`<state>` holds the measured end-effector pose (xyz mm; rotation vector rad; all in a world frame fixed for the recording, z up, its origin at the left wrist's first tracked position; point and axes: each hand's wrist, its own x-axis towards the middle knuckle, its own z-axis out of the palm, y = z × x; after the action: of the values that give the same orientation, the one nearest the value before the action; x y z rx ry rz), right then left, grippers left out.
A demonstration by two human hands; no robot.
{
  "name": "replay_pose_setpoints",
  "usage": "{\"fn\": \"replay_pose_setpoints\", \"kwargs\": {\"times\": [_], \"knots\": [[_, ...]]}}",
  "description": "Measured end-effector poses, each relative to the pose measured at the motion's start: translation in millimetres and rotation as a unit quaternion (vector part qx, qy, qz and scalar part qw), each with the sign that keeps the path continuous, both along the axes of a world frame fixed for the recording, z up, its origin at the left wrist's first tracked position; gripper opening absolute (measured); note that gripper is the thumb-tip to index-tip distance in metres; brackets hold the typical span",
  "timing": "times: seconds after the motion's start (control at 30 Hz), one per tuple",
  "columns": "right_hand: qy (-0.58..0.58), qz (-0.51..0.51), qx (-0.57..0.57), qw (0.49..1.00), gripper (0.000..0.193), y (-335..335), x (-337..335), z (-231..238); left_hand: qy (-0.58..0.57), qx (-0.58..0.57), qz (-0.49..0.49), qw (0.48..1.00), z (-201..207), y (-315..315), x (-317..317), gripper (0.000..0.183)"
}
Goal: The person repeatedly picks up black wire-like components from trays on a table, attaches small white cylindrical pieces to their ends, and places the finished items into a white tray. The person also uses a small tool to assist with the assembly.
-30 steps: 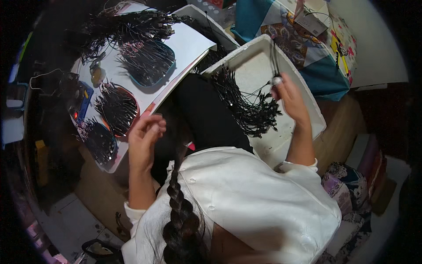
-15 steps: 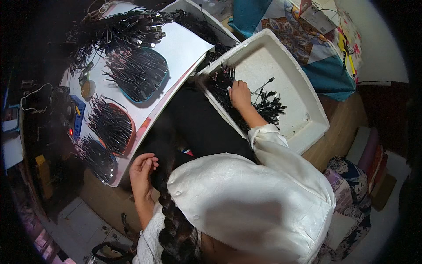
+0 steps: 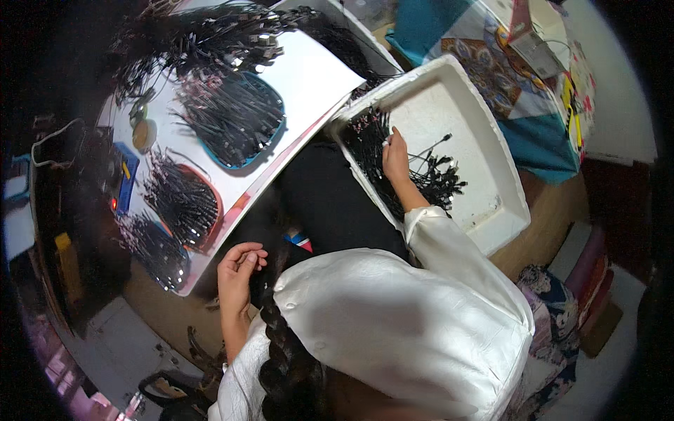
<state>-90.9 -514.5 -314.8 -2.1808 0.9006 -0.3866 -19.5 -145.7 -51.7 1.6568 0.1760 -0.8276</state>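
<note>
In a white foam box (image 3: 484,116) to the right of my lap lies a thick bundle of short black cables (image 3: 368,144), with plugs fanned out at the near end. My right hand (image 3: 397,160) is at the bundle's right side, its fingers closed at the cables and partly hidden. One cable (image 3: 430,146) sticks out past the others. My left hand (image 3: 241,270) hovers by the table's near edge, fingers loosely bent and apart, with nothing visible in it.
On the white table (image 3: 319,67), black cables fill a blue tray (image 3: 279,132) and a red tray (image 3: 219,217). A heap of black cables (image 3: 210,38) covers the far edge. A patchwork cloth (image 3: 540,151) hangs behind the foam box. A blue plastic holder (image 3: 126,184) stands at left.
My right hand has turned and shifted to the bundle's right side. The left hand stays by the table edge, its fingers a little more bent. The whole view has shifted slightly.
</note>
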Motion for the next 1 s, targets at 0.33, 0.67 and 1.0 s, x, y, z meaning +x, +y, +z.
{"fn": "replay_pose_setpoints", "kwargs": {"times": [0.33, 0.67, 1.0], "knots": [[0.106, 0.062, -0.229, 0.966, 0.073, 15.9, 58.5, 6.5, -0.025, 0.009, 0.048, 0.999, 5.3, 13.7, -18.0, 0.016], [0.090, 0.038, -0.093, 0.991, 0.043, -3.2, 40.7, -22.1, -0.018, -0.003, -0.001, 1.000, -9.1, 26.3, -17.0, 0.018], [-0.012, 0.087, -0.042, 0.995, 0.047, -7.3, 54.9, -24.0, -0.013, -0.035, -0.015, 0.999, -14.7, 35.9, -19.6, 0.018]]}}
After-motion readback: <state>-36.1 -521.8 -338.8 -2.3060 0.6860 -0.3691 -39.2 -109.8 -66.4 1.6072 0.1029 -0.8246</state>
